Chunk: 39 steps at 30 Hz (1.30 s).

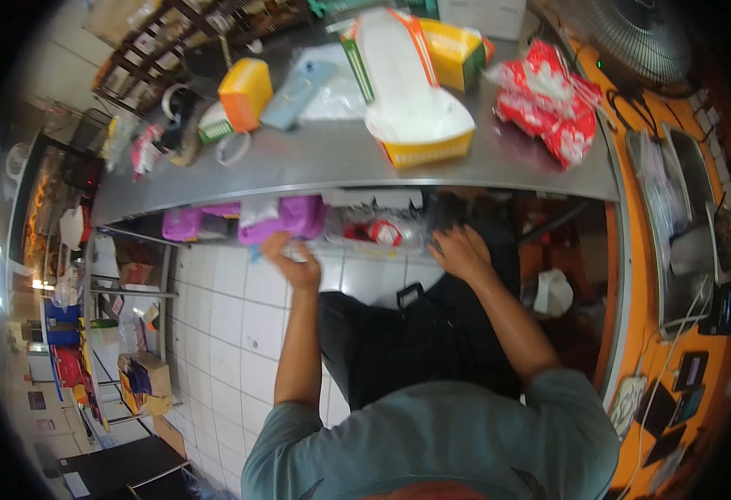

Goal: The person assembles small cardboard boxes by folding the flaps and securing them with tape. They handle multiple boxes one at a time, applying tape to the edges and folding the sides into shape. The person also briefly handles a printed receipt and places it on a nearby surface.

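Overall, the work surface is a grey metal table (315,158), smooth and dully reflective. White square tiles (232,312) cover the floor; a metal rack (130,292) stands at the left, and an orange counter (630,367) runs along the right below a round wire-guard fan (640,37). Tabletop items: a flared yellow paper tray (424,157) with a white interior, a boxy yellow-and-orange carton (245,93), and a crumpled, glossy red-and-white bag (549,108). Beneath the front edge sit a purple plastic bin (299,218) and, just right of it, a transparent, rigid bin (350,242) containing a red-and-white item (385,233). Left hand (295,263): near the purple bin, blurred, fingers parted and slightly curled, nothing visible in them. Right hand (463,252): beside the transparent bin's right end, fingers bent; contact and grip cannot be determined.
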Each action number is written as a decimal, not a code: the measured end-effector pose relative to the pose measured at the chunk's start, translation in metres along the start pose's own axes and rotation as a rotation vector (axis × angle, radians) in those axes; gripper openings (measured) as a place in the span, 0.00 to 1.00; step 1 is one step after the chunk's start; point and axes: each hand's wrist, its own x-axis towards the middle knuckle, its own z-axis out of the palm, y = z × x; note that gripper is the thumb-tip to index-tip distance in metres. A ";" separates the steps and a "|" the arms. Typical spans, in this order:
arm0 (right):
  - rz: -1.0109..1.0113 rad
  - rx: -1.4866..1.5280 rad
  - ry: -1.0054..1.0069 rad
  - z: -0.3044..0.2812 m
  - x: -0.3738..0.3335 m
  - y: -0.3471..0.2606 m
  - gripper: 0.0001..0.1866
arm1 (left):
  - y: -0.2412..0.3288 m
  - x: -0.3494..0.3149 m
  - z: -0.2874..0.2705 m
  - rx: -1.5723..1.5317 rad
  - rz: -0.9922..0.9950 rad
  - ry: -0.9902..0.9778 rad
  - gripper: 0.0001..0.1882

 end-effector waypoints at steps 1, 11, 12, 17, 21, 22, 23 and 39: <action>0.029 -0.010 -0.021 -0.001 0.004 0.001 0.16 | 0.011 -0.036 0.014 -0.004 0.025 -0.199 0.18; 0.020 -0.030 -0.023 -0.005 0.002 -0.001 0.15 | 0.025 -0.084 0.158 0.173 0.172 -0.818 0.24; 0.038 -0.034 -0.045 -0.008 0.005 -0.003 0.15 | 0.020 -0.083 0.177 0.209 0.235 -0.786 0.24; 0.123 -0.053 -0.039 -0.004 0.003 0.000 0.14 | 0.007 -0.083 0.258 0.305 0.136 -1.132 0.22; 0.064 -0.016 -0.053 0.004 0.011 -0.005 0.14 | -0.105 -0.165 0.296 0.283 0.053 -0.954 0.27; 0.074 -0.009 -0.016 0.003 0.014 -0.002 0.14 | -0.109 -0.169 0.297 0.456 0.283 -1.000 0.26; 0.080 0.003 0.009 0.004 0.015 -0.001 0.14 | -0.112 -0.167 0.299 0.637 0.505 -1.034 0.26; 0.189 0.094 -0.143 0.009 0.038 -0.004 0.14 | -0.124 -0.127 0.264 0.025 0.021 -1.073 0.31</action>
